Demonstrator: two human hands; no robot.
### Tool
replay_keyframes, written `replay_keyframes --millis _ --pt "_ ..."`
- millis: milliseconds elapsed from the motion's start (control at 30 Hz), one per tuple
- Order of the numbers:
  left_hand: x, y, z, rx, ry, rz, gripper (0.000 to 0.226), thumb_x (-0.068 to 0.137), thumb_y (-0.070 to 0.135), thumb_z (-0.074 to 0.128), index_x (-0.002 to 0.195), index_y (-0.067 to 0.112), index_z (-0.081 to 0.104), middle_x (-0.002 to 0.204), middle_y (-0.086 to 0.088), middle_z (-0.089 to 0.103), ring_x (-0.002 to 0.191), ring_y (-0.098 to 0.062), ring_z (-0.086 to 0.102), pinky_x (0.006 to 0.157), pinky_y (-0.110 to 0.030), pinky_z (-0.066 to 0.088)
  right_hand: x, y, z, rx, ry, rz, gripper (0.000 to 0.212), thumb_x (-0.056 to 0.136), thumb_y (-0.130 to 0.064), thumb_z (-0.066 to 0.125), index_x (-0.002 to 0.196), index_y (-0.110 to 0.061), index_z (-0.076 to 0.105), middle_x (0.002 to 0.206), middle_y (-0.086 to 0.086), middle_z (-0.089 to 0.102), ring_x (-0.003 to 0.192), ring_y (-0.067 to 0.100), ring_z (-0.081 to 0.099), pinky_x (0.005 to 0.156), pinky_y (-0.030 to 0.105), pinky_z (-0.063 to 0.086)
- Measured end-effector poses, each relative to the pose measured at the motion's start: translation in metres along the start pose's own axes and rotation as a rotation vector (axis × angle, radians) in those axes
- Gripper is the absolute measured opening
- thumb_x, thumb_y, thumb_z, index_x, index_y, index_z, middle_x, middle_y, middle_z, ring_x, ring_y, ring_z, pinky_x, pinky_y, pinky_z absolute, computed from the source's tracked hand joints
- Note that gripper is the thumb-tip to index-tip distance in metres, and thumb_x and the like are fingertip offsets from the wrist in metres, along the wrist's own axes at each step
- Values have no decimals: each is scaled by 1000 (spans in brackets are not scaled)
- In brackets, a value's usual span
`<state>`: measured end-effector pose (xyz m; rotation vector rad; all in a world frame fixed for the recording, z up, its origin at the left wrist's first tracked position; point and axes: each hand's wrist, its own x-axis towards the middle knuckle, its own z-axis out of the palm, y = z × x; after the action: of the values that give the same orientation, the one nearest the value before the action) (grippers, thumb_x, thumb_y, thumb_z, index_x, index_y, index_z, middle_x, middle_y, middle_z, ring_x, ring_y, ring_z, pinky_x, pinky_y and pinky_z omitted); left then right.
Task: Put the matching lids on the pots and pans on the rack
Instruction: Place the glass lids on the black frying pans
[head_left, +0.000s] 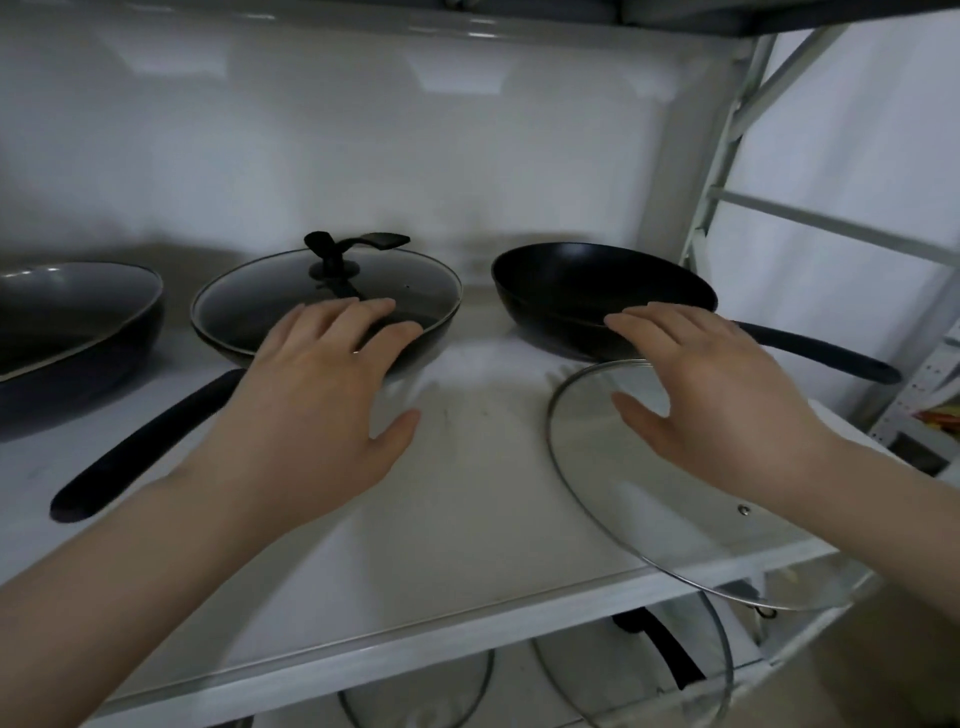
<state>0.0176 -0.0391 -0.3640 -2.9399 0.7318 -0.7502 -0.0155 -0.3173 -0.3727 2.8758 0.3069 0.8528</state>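
Observation:
A black pan (234, 338) in the middle of the white shelf (467, 519) wears a glass lid (291, 296) with a black knob. My left hand (317, 384) hovers open over its near edge and holds nothing. To the right sits an uncovered black pan (587, 286), its handle pointing right. In front of it a loose glass lid (649, 509) lies on the shelf and overhangs the front edge. My right hand (722, 389) is spread open above that lid, fingertips near the pan's rim.
A dark grey pan (67, 322) without a lid stands at the far left. More glass lids (415, 696) lie on the shelf below. White rack posts (727, 156) rise at the right, with a white wall behind.

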Motion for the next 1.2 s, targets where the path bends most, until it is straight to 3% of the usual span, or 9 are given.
replay_keyframes --millis 333,533,767,900,1067,1200 --pt "37 89 25 -45 29 -3 61 76 45 46 127 13 55 129 -12 59 118 -35 55 103 -46 40 -16 101 8 6 -22 44 61 77 -24 69 132 -2 51 131 18 58 119 37 55 100 47 44" --pt "58 163 31 -121 8 -93 63 76 41 55 133 13 51 134 -13 55 123 -36 50 106 -45 37 -31 166 16 43 -100 70 60 83 -30 63 136 -9 45 139 12 51 127 33 47 103 44 40" --pt "85 235 44 -245 -123 -132 67 87 49 48 144 22 28 146 1 38 131 -22 37 107 -34 34 -38 222 37 -8 -223 119 61 87 -36 55 139 -10 38 138 12 48 125 33 46 98 44 42" --pt "103 270 71 -376 -237 -154 59 85 48 52 135 19 39 133 -2 49 118 -24 49 96 -36 43 -34 236 52 -64 -349 223 53 91 -41 46 135 -14 36 121 11 54 105 32 55 75 38 44" --pt "124 287 103 -445 -386 -184 53 85 40 58 130 16 43 123 -7 50 111 -30 53 92 -39 46 -27 259 77 -48 -440 320 39 95 -42 40 118 -11 46 72 5 51 64 26 53 56 32 40" --pt "131 284 107 -457 -323 -175 31 87 26 57 115 13 56 117 -8 56 104 -29 55 83 -32 42 -27 269 85 65 -444 319 38 95 -44 40 103 -8 50 72 9 54 64 28 54 58 34 44"
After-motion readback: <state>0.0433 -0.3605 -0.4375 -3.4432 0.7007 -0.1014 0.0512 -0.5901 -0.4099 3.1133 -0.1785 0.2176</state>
